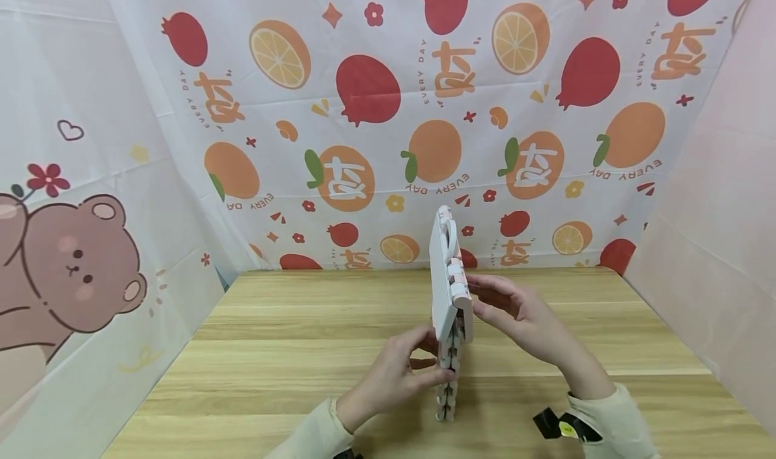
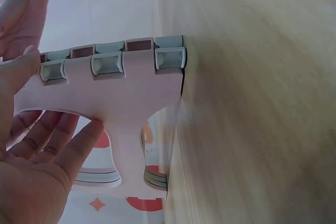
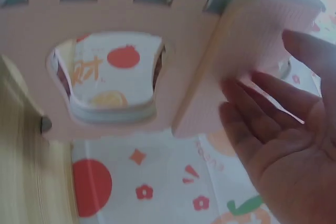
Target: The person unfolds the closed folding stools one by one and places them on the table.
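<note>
A folding step stool (image 1: pixel 442 284) of pale pink plastic with grey-white hinges stands on its narrow end, nearly folded flat. My left hand (image 1: pixel 394 373) grips its lower part; in the left wrist view the thumb lies by the hinge edge and the fingers reach into the cutout of the leg panel (image 2: pixel 126 95). On the other side, my right hand (image 1: pixel 530 321) is at the upper part. The right wrist view shows its loosely extended fingers (image 3: pixel 247 114) touching the seat panel (image 3: pixel 257 45), which sits at an angle to the leg panel beside it.
The stool's lower end is on a wooden table (image 1: pixel 291 351). Behind it hangs a white curtain (image 1: pixel 388 27) printed with fruit, and a bear-print curtain (image 1: pixel 79 162) borders the left side. A black strap (image 1: pixel 566 426) is on the right sleeve.
</note>
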A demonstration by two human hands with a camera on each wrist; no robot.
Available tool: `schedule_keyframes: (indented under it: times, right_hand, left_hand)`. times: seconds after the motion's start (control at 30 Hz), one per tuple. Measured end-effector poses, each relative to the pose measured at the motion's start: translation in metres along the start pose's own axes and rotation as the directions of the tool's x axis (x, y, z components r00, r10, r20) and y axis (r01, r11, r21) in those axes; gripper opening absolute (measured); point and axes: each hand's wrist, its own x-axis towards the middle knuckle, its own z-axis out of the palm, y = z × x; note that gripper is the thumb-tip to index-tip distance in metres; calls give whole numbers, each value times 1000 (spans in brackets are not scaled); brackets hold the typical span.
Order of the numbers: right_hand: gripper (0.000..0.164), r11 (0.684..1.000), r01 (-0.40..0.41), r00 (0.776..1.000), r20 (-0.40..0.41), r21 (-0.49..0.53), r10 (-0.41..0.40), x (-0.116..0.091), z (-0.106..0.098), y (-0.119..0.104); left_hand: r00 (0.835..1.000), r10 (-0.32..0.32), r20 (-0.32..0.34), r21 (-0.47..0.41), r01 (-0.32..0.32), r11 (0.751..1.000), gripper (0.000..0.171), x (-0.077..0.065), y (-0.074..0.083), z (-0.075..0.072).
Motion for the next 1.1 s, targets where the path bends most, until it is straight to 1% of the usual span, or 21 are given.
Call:
schedule_keyframes:
  times: [0.1, 0.2, 0.3, 0.43, 0.57, 0.67, 0.73, 0.83, 0.97, 1.07, 1.1]
  right_hand:
    - [37, 997, -75, 994, 77, -25, 76, -2, -5, 5]
    - [31, 990, -122, 976, 174, -70, 133, -4, -8, 7]
    - [28, 984, -133, 953, 256, -122, 161, -5, -6, 8]
    - [28, 982, -119, 936, 315, -146, 160, -4, 2, 10]
    - [27, 989, -92, 933, 336, -120, 127, -2, 10, 12]
    - [27, 991, -87, 932, 342, -104, 118, -2, 14, 14]
    - [27, 991, -85, 932, 342, -105, 116, -2, 16, 15]
    - [28, 989, -97, 933, 335, -111, 129, -2, 18, 16]
    - [27, 986, -111, 935, 323, -124, 146, -2, 21, 17]
    - [27, 983, -129, 932, 322, -131, 166, -1, 23, 16]
    - [27, 981, -139, 931, 321, -133, 175, 0, 23, 15]
  left_hand:
    - [1000, -5, -4, 11, 5, 1000, 46, 1, -1, -1]
    - [1000, 4, -2, 43, -4, 999, 47, 2, -2, -3]
    - [1000, 22, 9, 82, -23, 996, 45, 3, -2, -5]
    - [999, 42, 27, 119, -45, 992, 44, 3, -2, -7]
    - [997, 64, 38, 150, -69, 986, 43, 2, -2, -9]
    - [994, 89, 60, 173, -98, 980, 47, 3, -3, -10]
    - [991, 111, 79, 200, -125, 972, 50, 3, -4, -10]
    - [984, 140, 106, 261, -163, 951, 57, 3, -6, -9]
    - [985, 129, 118, 344, -162, 925, 58, 2, -8, -7]
    - [986, 116, 122, 378, -154, 913, 56, 1, -9, -6]
    - [984, 124, 126, 384, -163, 909, 56, 1, -10, -6]
